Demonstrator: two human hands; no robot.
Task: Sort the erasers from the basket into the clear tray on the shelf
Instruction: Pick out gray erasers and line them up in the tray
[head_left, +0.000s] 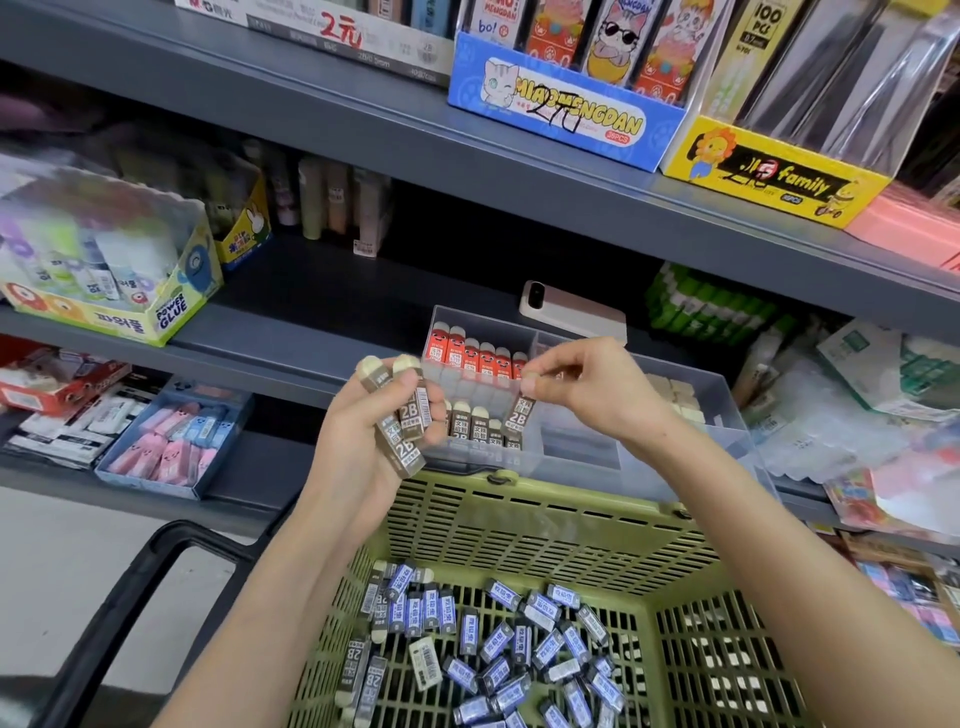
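Note:
My left hand (363, 441) grips a bundle of brown-sleeved 2B erasers (402, 415) just left of the clear tray (727, 415) on the shelf. My right hand (582, 389) pinches one brown 2B eraser (519, 413) by its top end, holding it over the tray's front row of brown erasers (470, 426). A row of red-sleeved erasers (475, 356) stands in the tray's back compartment. Below, the green basket (545, 525) holds several blue-sleeved erasers (498, 644) and a few dark 2B ones (363, 670).
A phone (571, 312) lies on the shelf behind the tray. A glue box (104, 270) stands at the left, green packs (711, 306) at the right. A blue box of pink erasers (171, 441) sits on the lower shelf. The basket's black handle (130, 587) hangs left.

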